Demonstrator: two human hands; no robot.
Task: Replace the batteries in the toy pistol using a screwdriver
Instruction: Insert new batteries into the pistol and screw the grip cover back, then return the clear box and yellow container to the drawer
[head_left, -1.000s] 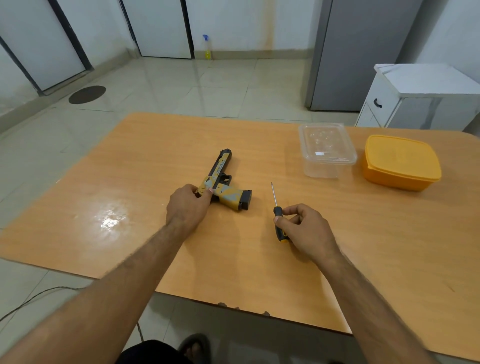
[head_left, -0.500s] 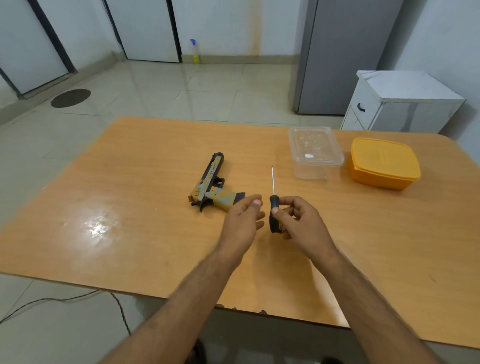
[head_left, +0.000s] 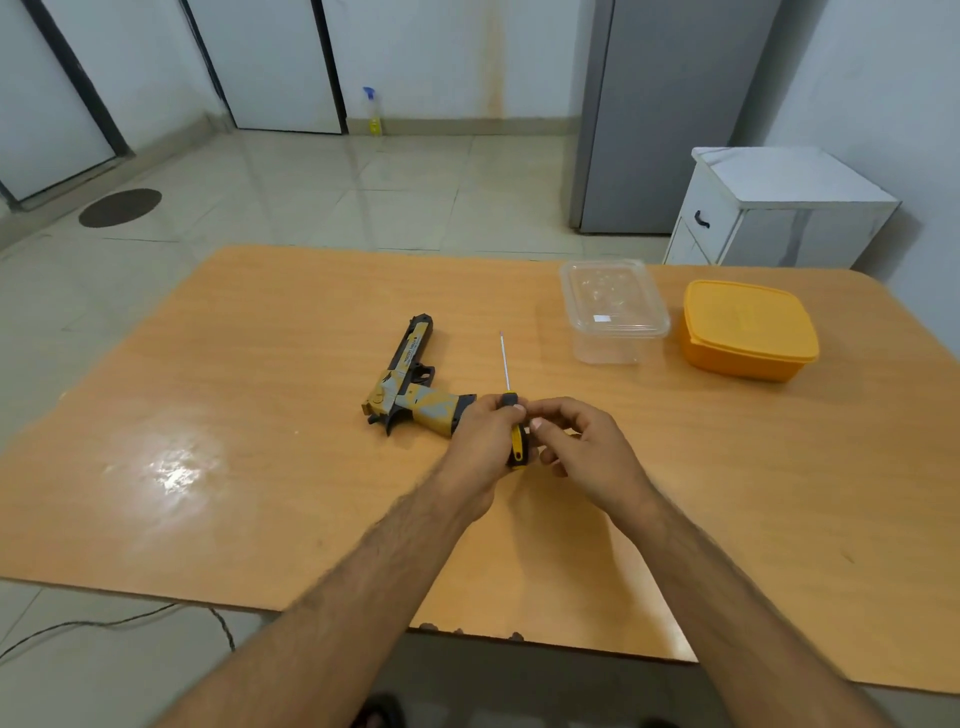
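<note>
Tiled floor and pale doors sit behind an orange worktop (head_left: 208, 467), and I read everything off the pistol (head_left: 410, 387) lying on its side near the middle of it. A second ago my left hand (head_left: 480, 452) rested on the pistol's rear; it has since let go and crossed to the right of the pistol, where it now meets the screwdriver (head_left: 514, 415). Its grip is curled round the black-and-yellow handle. My right hand (head_left: 587, 452), which picked the tool up, is now loosening, fingers half spread just right of the handle and touching it lightly at most; I cannot tell whether it bears any weight. The thin shaft points away from me, tip well right of the pistol's barrel.

So the tool looks to be passing from right to left, or being re-seated for a better hold. The pistol lies free, its butt just left of my left knuckles, with nothing steadying it. No screw has been touched and the battery cover is not yet open, by my reckoning. A clear tub (head_left: 613, 312) and a yellow box (head_left: 748, 332) stand further right of the pistol, lids on.
</note>
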